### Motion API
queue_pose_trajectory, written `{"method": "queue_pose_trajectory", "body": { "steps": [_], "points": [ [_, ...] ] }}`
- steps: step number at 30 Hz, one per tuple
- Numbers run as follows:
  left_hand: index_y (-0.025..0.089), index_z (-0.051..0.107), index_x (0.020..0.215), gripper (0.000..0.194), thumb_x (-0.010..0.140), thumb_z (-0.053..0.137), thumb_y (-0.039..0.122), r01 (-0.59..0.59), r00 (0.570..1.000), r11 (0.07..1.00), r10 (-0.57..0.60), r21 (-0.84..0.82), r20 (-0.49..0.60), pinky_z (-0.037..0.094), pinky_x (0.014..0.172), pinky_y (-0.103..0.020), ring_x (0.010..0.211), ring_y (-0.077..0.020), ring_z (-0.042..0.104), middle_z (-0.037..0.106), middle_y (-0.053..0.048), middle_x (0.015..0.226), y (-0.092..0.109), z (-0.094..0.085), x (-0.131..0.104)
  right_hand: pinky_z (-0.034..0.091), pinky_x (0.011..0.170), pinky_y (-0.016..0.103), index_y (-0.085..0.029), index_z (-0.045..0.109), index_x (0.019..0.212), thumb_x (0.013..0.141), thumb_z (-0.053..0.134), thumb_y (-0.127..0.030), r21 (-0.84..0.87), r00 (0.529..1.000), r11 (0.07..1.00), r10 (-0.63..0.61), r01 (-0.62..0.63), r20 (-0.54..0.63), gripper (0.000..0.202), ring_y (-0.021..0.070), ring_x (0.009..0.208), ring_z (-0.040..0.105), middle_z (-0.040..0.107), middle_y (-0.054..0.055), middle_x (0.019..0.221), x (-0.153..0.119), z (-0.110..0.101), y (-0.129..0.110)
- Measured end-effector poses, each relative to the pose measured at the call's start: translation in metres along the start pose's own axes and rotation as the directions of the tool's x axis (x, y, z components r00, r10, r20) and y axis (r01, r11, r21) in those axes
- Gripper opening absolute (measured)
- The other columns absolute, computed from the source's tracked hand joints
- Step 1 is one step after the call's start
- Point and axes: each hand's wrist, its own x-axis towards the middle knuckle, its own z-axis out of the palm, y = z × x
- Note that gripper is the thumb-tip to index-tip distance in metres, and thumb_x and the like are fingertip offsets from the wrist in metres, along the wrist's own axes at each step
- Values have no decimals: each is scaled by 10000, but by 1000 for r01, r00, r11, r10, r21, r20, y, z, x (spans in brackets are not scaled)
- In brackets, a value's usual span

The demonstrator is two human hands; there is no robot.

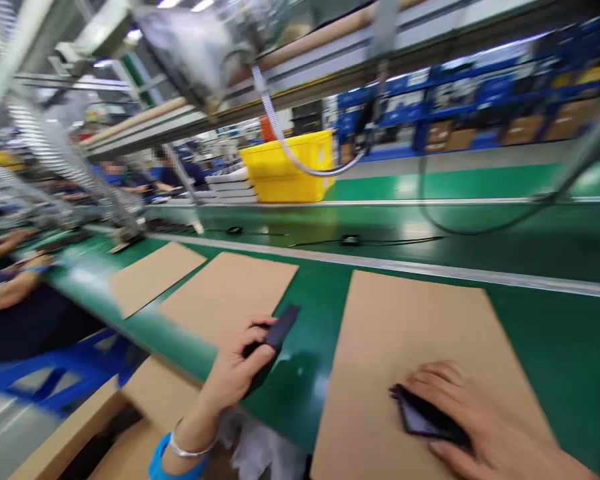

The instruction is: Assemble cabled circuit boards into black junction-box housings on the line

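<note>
My left hand [243,360] is closed around a dark flat rectangular piece [283,327], held above the green bench between two cardboard sheets. Its exact kind is blurred. Low over the nearest cardboard sheet [410,320], my right hand [460,407] grips a black piece with a shiny grey face [423,417], fingers over its top and the thumb at its near side. I cannot tell whether that piece touches the cardboard. A second cardboard sheet [235,290] lies to the left of my left hand.
Another cardboard sheet [157,277] lies farther left. Beyond the metal strip, thin black cables [350,240] lie on the green belt, and a yellow bin [290,167] stands behind. An open carton [70,433] is below left, near a blue stool [65,373]. Co-workers' arms [17,287] show at left.
</note>
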Motion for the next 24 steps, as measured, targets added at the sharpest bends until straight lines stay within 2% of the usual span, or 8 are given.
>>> {"method": "queue_pose_trajectory", "body": {
  "steps": [2,5,8,10,12,15,18,24],
  "points": [
    [237,707,805,168,828,663,397,-316,916,925,239,212,321,472,977,-442,1145,-290,553,607,-95,1212,19,67,46,453,967,519,-232,435,1378,820,620,-361,-6,999,999,42,-42,14,601,338,1153,539,586,139,1250,-7,-12,4],
    [294,709,891,125,860,634,389,-617,681,760,386,203,623,477,960,-446,1174,-284,524,587,-64,1269,38,151,88,419,978,526,-214,408,1368,860,542,-277,-37,966,980,186,-196,-180,529,330,1196,484,518,164,1311,-6,-21,10],
    [335,716,879,111,817,692,423,-679,521,732,426,56,740,490,949,-425,1093,-265,583,639,-25,1217,42,196,108,382,1011,520,-223,427,1392,898,495,-252,-84,916,932,325,-352,-235,499,311,1240,418,455,147,1390,-1,-20,19],
    [341,725,898,195,748,759,462,-670,472,742,439,-12,765,486,963,-429,1056,-269,609,657,-30,1194,38,207,116,392,986,491,-250,571,1253,895,493,-227,-81,908,914,379,-397,-178,367,288,1177,446,533,101,1303,1,-15,27],
    [327,734,924,340,645,830,494,-624,507,780,448,-46,736,480,976,-453,1082,-303,603,659,-64,1185,32,208,123,415,915,440,-244,663,1036,879,505,-194,-51,893,899,425,-436,-147,228,257,1049,488,616,67,1092,3,-8,35],
    [288,727,931,386,648,816,536,-485,686,870,438,-84,581,458,1008,-499,1189,-345,540,622,-107,1213,27,202,133,416,805,378,-218,674,875,888,525,-221,-18,868,876,475,-482,-143,150,226,897,485,602,49,861,10,1,36],
    [268,662,997,452,856,508,669,-280,852,940,337,-196,400,565,855,-476,1165,-320,571,574,-108,1282,30,195,134,401,799,374,-217,674,871,929,504,-308,15,877,883,468,-469,-107,201,222,868,477,594,50,842,15,2,24],
    [219,572,1067,602,939,213,685,-69,904,949,190,-309,384,600,535,-356,975,-290,677,611,-143,1252,44,190,124,376,812,387,-214,636,859,840,624,-357,44,893,892,450,-449,-5,144,235,906,470,604,39,891,13,-2,4]
  ]
}}
